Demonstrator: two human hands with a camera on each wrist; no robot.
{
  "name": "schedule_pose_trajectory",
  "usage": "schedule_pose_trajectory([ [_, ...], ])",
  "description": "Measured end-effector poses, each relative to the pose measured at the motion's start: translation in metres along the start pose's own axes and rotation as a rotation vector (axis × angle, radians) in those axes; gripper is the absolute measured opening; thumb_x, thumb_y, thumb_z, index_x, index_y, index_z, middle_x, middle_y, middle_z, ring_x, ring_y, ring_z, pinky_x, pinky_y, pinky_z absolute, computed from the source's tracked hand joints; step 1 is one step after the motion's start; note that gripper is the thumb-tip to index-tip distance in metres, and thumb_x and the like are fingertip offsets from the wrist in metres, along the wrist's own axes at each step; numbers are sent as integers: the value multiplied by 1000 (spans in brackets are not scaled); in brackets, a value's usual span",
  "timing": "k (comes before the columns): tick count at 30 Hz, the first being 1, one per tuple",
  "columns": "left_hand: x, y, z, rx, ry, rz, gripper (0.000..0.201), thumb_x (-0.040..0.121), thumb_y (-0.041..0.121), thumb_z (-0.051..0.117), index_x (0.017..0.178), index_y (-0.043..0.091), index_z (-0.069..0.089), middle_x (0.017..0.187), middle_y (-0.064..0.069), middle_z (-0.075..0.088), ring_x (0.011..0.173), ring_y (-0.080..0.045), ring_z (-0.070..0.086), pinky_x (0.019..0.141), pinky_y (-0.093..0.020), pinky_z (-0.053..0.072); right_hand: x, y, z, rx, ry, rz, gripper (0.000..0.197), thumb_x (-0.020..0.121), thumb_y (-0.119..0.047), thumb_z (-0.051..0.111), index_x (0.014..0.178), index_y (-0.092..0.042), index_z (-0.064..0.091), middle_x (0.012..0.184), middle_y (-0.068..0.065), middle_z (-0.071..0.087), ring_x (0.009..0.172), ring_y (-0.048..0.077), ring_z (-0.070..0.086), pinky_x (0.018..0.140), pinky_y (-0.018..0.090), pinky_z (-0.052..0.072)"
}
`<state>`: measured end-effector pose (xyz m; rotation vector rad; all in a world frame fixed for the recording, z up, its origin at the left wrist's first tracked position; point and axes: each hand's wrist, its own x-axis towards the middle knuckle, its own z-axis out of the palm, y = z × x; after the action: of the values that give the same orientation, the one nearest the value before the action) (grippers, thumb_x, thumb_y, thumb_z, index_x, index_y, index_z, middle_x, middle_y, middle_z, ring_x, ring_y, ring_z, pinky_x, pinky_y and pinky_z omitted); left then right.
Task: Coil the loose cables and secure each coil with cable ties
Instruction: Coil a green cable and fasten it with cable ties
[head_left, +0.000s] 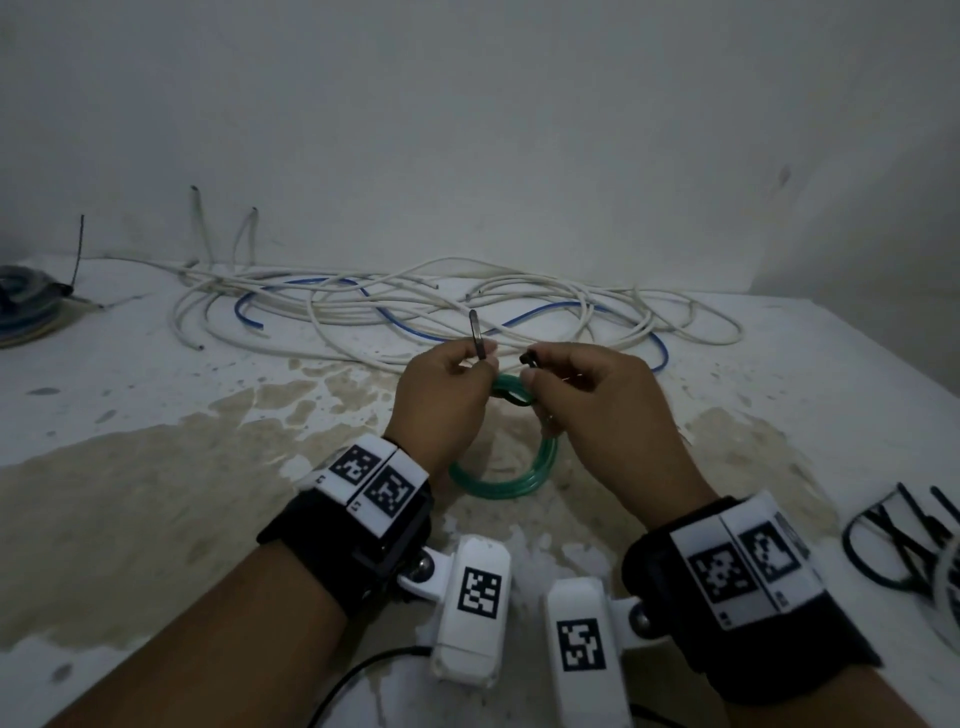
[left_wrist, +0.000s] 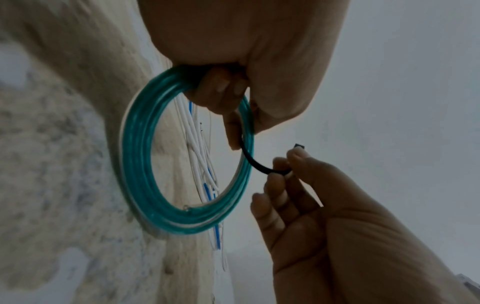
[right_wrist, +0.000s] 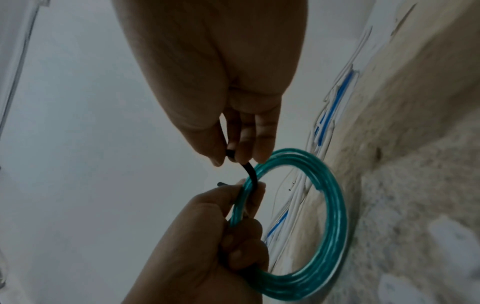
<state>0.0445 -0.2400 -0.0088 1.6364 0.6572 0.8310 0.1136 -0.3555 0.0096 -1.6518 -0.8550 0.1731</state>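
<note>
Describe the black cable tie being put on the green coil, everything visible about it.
The black cable tie is a thin, flexible strap, plastic by its look, bent in an open curve around the strands of the green coil. It is not yet fastened: the left hand pinches its pointed tail, which sticks upward, while the right hand pinches the end with the small square head. The two ends sit apart above the coil, which the left hand also holds.

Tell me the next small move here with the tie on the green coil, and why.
Probably feed the tail into the head. The black cable tie already loops under the green coil; the left hand pinches its tail and grips the coil, the right hand pinches its head end. The two ends are apart, not yet joined.
</note>
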Motion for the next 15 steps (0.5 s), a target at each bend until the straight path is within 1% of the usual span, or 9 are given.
schedule_pose_trajectory([
  [2,0,-1,0,46,-15,28,27,92,17,57,116,25,65,76,-3,69,60,-12,57,55,-21,45,-1,0,-1,-50,34,-33,18,86,-13,66,103,-15,72,78,-9,67,64,-2,60,63,18,50],
  [4,-1,-1,1,63,-32,48,27,92,16,57,116,24,66,81,-5,72,70,-25,65,68,-30,55,-1,1,-2,-84,75,-59,23,87,-15,65,109,-14,70,85,-5,69,72,4,62,73,24,53],
  [5,-2,-1,2,82,-44,59,24,92,16,56,113,22,68,82,-3,72,75,-26,68,76,-36,56,-1,1,-3,-93,92,-65,25,87,-16,65,112,-14,68,87,-3,69,74,8,63,76,27,54],
  [6,-2,-1,2,114,-61,72,23,92,15,56,110,20,70,82,1,72,77,-22,69,79,-37,56,-1,2,-4,-96,110,-65,27,87,-16,65,114,-15,67,88,-2,70,76,11,64,78,30,55],
  [7,-3,0,2,147,-82,87,22,93,15,55,108,19,71,81,6,71,75,-16,70,80,-33,56,0,2,-4,-95,127,-60,26,88,-16,64,114,-14,67,89,-1,70,78,13,64,80,34,55],
  [8,-4,0,2,172,-103,102,22,93,15,54,106,18,71,78,9,70,72,-8,69,76,-24,54,0,2,-5,-93,143,-53,25,88,-17,64,112,-14,68,89,-1,70,78,13,64,80,36,56],
  [10,-5,1,3,210,-147,124,21,93,15,53,101,20,72,71,11,68,63,2,65,63,-13,48,0,3,-6,-89,162,-53,22,89,-16,63,110,-13,70,86,-3,69,75,10,62,80,35,56],
  [13,-9,3,2,281,-196,157,21,93,15,53,98,20,73,63,14,64,58,6,61,55,-6,42,0,4,-6,-91,170,-77,21,90,-16,62,108,-13,71,81,-5,66,72,5,59,77,25,52],
  [15,-9,4,2,302,-206,165,22,92,15,53,100,19,73,61,14,63,57,6,60,55,-6,42,-1,4,-6,-96,170,-86,20,90,-16,62,108,-14,71,79,-7,64,72,4,58,77,25,51],
])
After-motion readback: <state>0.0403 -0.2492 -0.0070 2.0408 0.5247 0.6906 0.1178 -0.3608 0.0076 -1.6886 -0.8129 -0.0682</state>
